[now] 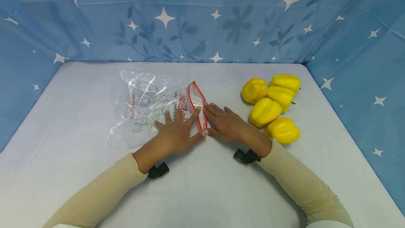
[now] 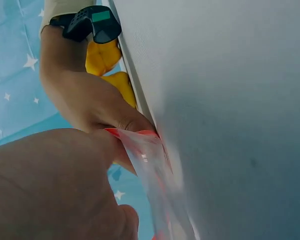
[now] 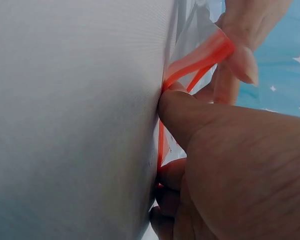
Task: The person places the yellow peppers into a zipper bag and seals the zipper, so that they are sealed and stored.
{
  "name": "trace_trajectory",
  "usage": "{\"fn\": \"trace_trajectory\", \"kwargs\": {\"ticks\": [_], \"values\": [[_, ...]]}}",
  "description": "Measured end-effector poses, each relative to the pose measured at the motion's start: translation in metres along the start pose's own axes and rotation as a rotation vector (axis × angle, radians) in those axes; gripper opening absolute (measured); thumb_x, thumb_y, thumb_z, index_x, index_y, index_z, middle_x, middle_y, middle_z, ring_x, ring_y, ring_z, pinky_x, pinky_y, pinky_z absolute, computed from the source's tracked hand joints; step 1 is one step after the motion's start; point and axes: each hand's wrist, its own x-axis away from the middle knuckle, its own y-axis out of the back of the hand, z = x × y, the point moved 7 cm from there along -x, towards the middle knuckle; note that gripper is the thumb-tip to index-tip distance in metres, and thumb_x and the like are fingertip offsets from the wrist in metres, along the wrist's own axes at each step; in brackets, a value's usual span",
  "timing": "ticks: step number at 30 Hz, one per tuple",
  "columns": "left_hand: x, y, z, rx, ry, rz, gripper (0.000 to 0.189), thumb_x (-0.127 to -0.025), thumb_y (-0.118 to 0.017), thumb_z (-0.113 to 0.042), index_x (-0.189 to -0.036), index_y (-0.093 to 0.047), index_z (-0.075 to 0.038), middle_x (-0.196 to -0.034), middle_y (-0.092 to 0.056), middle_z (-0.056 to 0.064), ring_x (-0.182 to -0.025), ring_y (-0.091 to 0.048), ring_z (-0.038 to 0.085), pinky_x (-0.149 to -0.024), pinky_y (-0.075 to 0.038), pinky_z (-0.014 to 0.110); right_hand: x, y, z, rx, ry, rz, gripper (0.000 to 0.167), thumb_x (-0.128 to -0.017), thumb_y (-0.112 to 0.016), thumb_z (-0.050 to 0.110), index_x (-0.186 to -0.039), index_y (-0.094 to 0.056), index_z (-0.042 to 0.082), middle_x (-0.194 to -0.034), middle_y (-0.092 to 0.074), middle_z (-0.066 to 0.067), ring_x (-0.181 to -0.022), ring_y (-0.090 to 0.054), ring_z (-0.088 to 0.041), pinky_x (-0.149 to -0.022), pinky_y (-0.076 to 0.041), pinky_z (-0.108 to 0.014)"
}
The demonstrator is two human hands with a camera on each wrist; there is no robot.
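Note:
A clear plastic zip bag with printed drawings and red lettering lies flat on the table, its mouth toward the right. The red zip strips stand apart, so the mouth gapes. My left hand rests on the bag with fingers spread, the thumb reaching the near corner of the mouth. My right hand lies against the outer red edge with its fingers extended. In the right wrist view, the right thumb touches the red strip low by the table, and the left thumb is beside its raised end.
Several yellow bell peppers sit in a cluster on the right of the white table, close to my right wrist. A blue patterned curtain stands behind the table and along its sides. Each wrist carries a black device.

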Motion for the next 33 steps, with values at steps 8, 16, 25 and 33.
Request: {"fn": "trace_trajectory", "kwargs": {"ticks": [8, 16, 25, 33], "values": [[-0.001, -0.005, -0.006, -0.097, -0.016, 0.019, 0.075, -0.087, -0.03, -0.079, -0.153, -0.015, -0.048, -0.159, -0.002, 0.026, -0.133, -0.006, 0.065, -0.084, -0.011, 0.087, 0.001, 0.0, -0.001, -0.01, 0.003, -0.012, 0.079, -0.098, -0.055, 0.044, -0.156, -0.014, 0.01, -0.162, -0.007, -0.004, -0.147, -0.005, -0.022, -0.113, -0.015, -0.056], [0.002, -0.01, -0.009, -0.101, -0.043, 0.042, 0.071, -0.087, -0.034, -0.077, -0.151, -0.022, -0.048, -0.16, -0.004, 0.023, -0.135, -0.004, 0.063, -0.087, -0.009, 0.086, 0.001, 0.0, -0.001, -0.019, 0.0, -0.013, 0.08, -0.097, -0.055, 0.046, -0.156, -0.014, 0.011, -0.162, -0.007, -0.004, -0.148, -0.005, -0.023, -0.113, -0.014, -0.056], [0.001, -0.006, -0.013, -0.04, -0.076, -0.036, 0.078, -0.088, -0.04, -0.074, -0.149, -0.039, -0.025, -0.158, -0.009, 0.026, -0.135, -0.011, 0.062, -0.089, -0.014, 0.084, 0.001, 0.0, 0.001, -0.025, 0.011, -0.022, 0.08, -0.096, -0.057, 0.044, -0.156, -0.015, 0.01, -0.162, -0.008, -0.004, -0.147, -0.007, -0.023, -0.113, -0.015, -0.056], [-0.004, 0.001, -0.016, -0.084, -0.058, -0.125, 0.058, -0.099, -0.037, -0.059, -0.135, -0.048, -0.016, -0.152, -0.027, 0.029, -0.131, -0.028, 0.059, -0.092, -0.023, 0.079, 0.0, 0.0, -0.001, -0.016, 0.007, -0.029, 0.08, -0.097, -0.053, 0.049, -0.156, -0.015, 0.011, -0.162, -0.008, -0.004, -0.147, -0.007, -0.022, -0.113, -0.015, -0.055]]}}
